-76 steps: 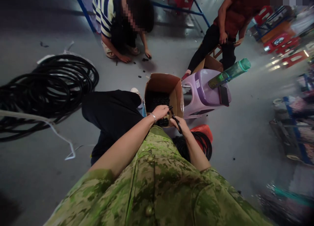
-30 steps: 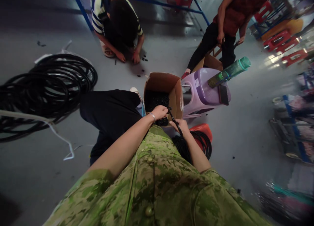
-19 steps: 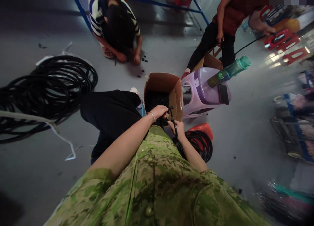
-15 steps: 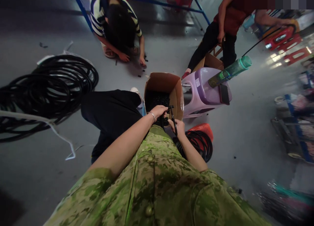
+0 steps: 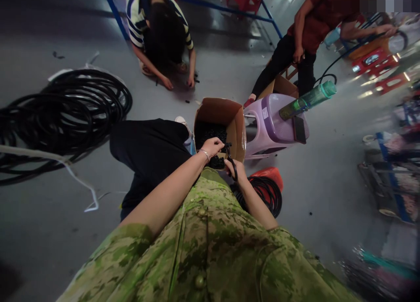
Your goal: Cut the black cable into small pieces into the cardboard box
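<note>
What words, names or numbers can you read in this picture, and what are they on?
No words, brands or numbers can be read here.
White label on the purple stool: too small to read.
Green bottle: any marks on it are too blurred to read.
Cardboard box: no writing I can make out on the parts that show.

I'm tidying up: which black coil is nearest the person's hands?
The smaller coil, with a red object showing behind its strands; the larger coil lies farther away, at the picture's left.
</note>
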Tool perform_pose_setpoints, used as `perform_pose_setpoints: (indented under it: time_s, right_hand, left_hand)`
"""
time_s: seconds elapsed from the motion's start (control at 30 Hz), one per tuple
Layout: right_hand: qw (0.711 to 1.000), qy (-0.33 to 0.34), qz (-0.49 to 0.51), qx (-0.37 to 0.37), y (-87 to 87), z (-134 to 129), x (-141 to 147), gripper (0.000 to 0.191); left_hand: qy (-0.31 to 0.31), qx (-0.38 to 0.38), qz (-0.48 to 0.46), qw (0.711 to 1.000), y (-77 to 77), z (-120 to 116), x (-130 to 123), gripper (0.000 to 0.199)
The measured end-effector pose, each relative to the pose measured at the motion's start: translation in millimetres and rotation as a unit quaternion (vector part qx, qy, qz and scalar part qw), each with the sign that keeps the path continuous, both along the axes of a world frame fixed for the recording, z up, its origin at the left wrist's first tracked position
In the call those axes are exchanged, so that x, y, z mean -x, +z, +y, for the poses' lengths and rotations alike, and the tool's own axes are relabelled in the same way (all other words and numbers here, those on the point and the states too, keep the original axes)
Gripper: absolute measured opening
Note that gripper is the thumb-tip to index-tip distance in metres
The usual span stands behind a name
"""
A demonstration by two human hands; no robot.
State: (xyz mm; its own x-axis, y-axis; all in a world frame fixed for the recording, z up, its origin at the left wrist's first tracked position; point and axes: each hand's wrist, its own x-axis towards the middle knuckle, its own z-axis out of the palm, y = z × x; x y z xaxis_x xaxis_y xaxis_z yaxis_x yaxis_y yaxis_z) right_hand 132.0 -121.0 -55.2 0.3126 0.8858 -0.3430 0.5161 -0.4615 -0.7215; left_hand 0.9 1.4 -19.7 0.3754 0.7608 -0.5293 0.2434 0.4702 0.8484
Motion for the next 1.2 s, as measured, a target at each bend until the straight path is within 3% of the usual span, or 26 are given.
perform_pose_setpoints:
  time_s: [0.57,1.03,1.2]
  right_hand:
    - [0.997,0.058,0.048,0.03,8.9,14.8,-12.3,0.049]
    - [0.994,-0.004,0.106,0.012,1.2,5.6,-5.6,0.056]
    - [0.996,-0.034,0.081,0.01,-4.2,-2.1,3.8,0.058]
  left_hand:
    - [-0.09,-0.117,0.064,0.987,-6.3,1.8,2.3,0.007]
    - [-0.084,-0.092,0.056,0.991,-2.9,3.1,2.7,0.011]
    - [-0.084,-0.081,0.079,0.99,-4.7,3.6,2.7,0.012]
